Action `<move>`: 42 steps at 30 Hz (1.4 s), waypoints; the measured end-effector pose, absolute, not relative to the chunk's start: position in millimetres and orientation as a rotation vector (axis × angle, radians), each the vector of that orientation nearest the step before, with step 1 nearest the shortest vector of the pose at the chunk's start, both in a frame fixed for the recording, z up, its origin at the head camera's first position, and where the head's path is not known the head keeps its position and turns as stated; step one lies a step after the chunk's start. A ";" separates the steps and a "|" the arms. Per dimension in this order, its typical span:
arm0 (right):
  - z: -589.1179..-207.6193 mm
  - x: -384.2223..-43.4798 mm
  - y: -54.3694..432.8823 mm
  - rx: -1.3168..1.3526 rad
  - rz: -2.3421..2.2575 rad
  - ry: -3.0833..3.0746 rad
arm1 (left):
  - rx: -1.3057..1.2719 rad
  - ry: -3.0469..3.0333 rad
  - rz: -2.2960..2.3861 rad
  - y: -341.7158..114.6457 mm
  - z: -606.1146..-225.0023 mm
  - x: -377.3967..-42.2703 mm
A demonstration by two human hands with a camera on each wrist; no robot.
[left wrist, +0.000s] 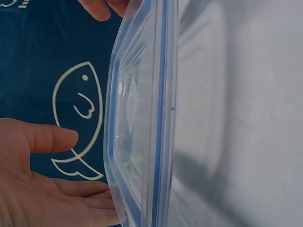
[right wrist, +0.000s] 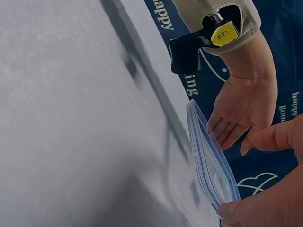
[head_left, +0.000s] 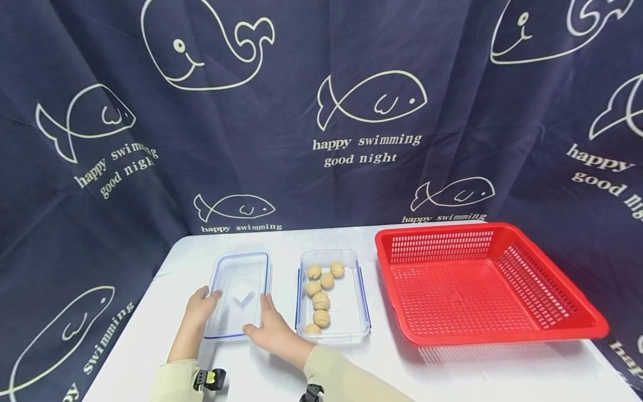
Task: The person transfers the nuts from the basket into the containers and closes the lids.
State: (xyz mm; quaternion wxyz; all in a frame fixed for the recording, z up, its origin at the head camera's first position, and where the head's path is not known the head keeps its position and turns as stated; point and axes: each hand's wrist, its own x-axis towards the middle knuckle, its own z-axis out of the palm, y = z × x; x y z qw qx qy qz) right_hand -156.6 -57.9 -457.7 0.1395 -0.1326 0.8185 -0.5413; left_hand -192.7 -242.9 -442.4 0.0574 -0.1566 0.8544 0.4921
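A clear plastic lid with a blue rim [head_left: 244,282] is between the two hands at the left of the table. My left hand [head_left: 200,306] is at its left edge; in the left wrist view the extended fingers [left wrist: 90,201] meet the lid's side, and the thumb stands apart. On the opposite edge, my right hand [head_left: 275,330] has its fingertips [right wrist: 229,209] against the rim, its thumb stretched out separately. Right of the lid stands a clear food container [head_left: 346,329] with blue side strips. Several walnuts [head_left: 321,301] lie inside it, mostly along its left half.
A large red plastic basket [head_left: 454,296] with perforated walls sits at the right of the white-covered table [head_left: 271,371]. Behind the table hangs a dark blue curtain [head_left: 296,184] printed with fish and whales.
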 end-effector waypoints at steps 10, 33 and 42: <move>-443.6 -159.9 -44.3 -0.432 -1.618 2.436 | -0.489 2.415 1.830 -233.9 -425.8 -188.3; -410.8 -174.6 17.3 -0.252 -2.075 2.337 | -0.236 2.125 2.458 -166.6 -390.1 -187.8; -400.8 -179.5 40.4 -0.184 -2.257 2.267 | -0.098 2.153 2.551 -146.6 -382.0 -184.8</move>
